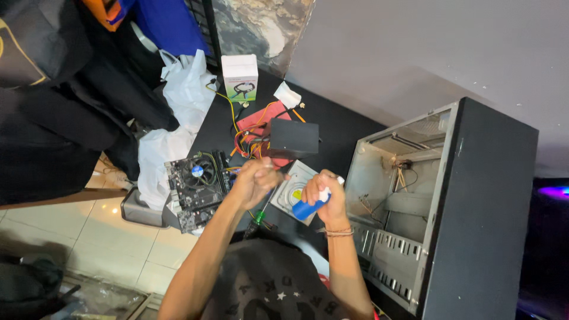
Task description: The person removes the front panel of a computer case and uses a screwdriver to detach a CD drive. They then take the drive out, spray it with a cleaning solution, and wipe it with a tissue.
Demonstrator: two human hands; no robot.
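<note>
The right hand (325, 198), just right of centre, has its fingers curled tight around a small blue bottle (306, 208) with a white top; the smooth plastic body pokes out below the fist toward lower left. The left hand (256, 179), just left of it at centre frame, is balled up with fingers folded in; it may be pinching something small, but the view is too poor to tell what. The two hands sit near each other, not touching.

Under them lies a flat silver metal drive (294, 188) with a paper label, on the black table (332, 127). Just above it a matte black box-shaped power supply (294, 137) trails a tangle of red, yellow and orange wires (248, 139) over a red sheet. Left of the hands a dark motherboard (195, 188), with a round fan and blue hub, rests on the table's edge above a grey tray.

At upper centre stands a white cardboard box (240, 77) with a green panel. Crumpled white plastic bags (178, 112) lie to its left.

The open computer case (438, 207) fills the right side: black outer panel, bare grey sheet-metal inside with slotted vents. It holds only a few loose thin wires and bare brackets.

Glossy pale floor tiles (112, 237) show at lower left.
</note>
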